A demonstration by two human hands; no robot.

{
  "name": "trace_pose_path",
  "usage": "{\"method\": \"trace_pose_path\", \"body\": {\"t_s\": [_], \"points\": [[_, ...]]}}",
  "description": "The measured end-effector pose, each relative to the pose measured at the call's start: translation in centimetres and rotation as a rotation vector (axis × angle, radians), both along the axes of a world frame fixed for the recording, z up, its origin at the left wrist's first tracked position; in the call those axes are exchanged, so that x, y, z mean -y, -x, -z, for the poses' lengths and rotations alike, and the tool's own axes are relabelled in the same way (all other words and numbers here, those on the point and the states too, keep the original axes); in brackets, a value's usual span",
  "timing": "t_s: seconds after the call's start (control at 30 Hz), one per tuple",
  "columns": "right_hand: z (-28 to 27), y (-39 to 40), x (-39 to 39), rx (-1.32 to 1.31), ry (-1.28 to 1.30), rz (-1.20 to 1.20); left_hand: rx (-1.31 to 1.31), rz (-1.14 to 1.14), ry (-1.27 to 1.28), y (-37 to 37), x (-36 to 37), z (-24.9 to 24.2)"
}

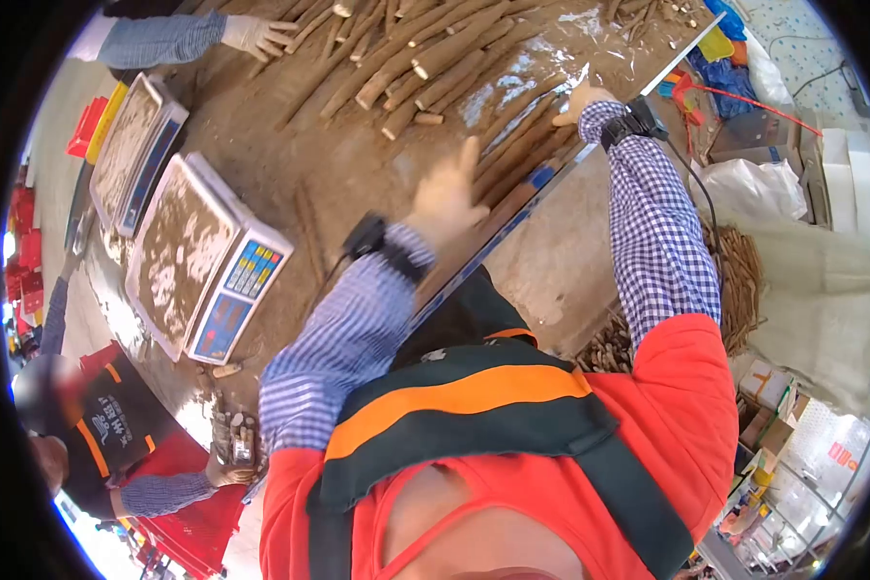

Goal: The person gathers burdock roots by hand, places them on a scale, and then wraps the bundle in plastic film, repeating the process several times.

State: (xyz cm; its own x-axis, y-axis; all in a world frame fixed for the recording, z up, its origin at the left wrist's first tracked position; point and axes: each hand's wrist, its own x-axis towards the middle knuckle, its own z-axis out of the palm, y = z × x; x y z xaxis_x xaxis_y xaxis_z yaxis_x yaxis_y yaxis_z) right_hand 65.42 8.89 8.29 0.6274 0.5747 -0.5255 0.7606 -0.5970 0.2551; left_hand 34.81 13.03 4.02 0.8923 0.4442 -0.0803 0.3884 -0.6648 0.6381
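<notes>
Several long brown sticks [527, 159] lie side by side along the table's near edge. At their left ends is my left hand [448, 198], gloved and blurred, with thumb and fingers spread and nothing visible in it. My right hand [587, 100] is at the right ends of the sticks, its fingers bent and partly hidden by the sleeve. Whether it grips a stick cannot be made out. Beyond my hands lies a larger pile of cut sticks [425, 58] with pale ends.
Two scales, one nearer [246, 280] and one farther [145, 164], stand at the left. A co-worker's gloved hand [256, 37] rests by the pile. Another person [116, 435] is at the lower left. A stick bundle [739, 285] and bags lie at the right.
</notes>
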Motion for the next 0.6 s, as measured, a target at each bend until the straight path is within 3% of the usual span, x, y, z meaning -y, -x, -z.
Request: {"method": "trace_pose_path", "body": {"t_s": [0.07,0.13,0.2,0.23,0.27,0.3,0.33,0.37,0.4,0.43,0.5,0.53,0.57,0.6], "points": [[-1.3,-0.8,0.0,-0.152,-0.068,0.121,-0.298,0.008,-0.199,-5.8,0.8,1.0],[1.9,-3.3,1.0,-0.384,-0.377,0.34,-0.378,0.034,-0.111,-8.0,-0.6,1.4],[2.8,-1.6,1.5,-0.751,-0.436,0.499,-0.083,-0.032,0.268,-7.7,-2.7,4.8],[9.8,-1.2,2.0,-0.756,-0.615,0.681,-0.177,-0.18,0.358,-8.1,-3.1,3.4],[9.0,1.7,2.1,-0.849,-0.85,0.659,-0.193,-0.194,0.359,-8.3,-3.5,3.1],[12.7,2.5,2.5,-0.958,-0.863,0.601,-0.268,-0.142,0.445,-8.6,-4.0,3.0],[10.2,4.5,2.2,-0.897,-0.786,0.49,-0.338,-0.093,0.533,-8.9,-4.4,2.6],[8.6,5.5,2.5,-1.012,-0.779,0.434,-0.347,-0.118,0.54,-8.6,-4.2,2.1],[7.6,6.8,2.9,-1.13,-0.769,0.374,-0.177,-0.094,0.848,-8.1,-3.7,1.0],[6.9,8.7,3.0,-1.178,-0.912,0.507,0.022,-0.065,1.133,-7.7,-3.9,0.2],[9.3,11.2,2.0,-1.128,-1.135,0.712,0.073,-0.118,0.976,-5.2,-4.3,0.9],[5.9,13.6,1.6,-1.126,-1.217,0.741,0.104,-0.162,0.84,-3.4,-4.2,1.2],[2.2,15.1,1.2,-1.241,-1.13,0.769,0.097,-0.275,0.986,-1.3,-4.3,-0.4],[-0.2,16.8,0.3,-1.363,-1.032,0.794,0.102,-0.353,0.971,1.3,-4.5,-2.6]]}}
